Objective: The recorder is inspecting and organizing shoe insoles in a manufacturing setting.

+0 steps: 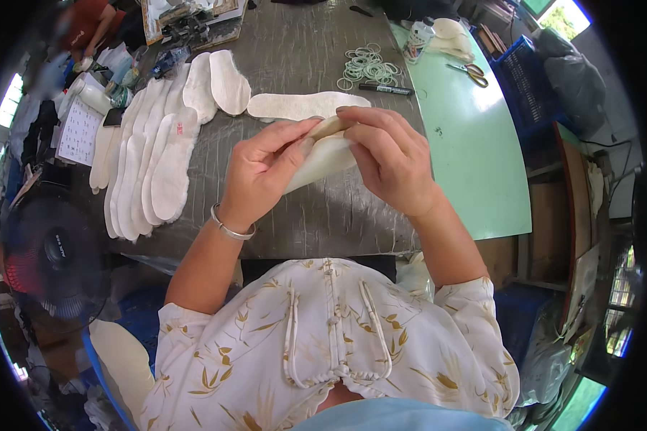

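Both hands are meeting above the grey tabletop (302, 215), forearms rising from below. The left hand (262, 176) and right hand (392, 158) are each pinching a white insole (323, 158) between them, fingers closed on its edges, beside a row of insoles (151, 158).

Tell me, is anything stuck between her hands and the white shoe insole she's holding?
Nothing visible is. The left hand and the right hand both pinch the white insole directly, fingers right on it, above the grey table. The other insoles lie apart to the left, and the rubber bands sit farther back.
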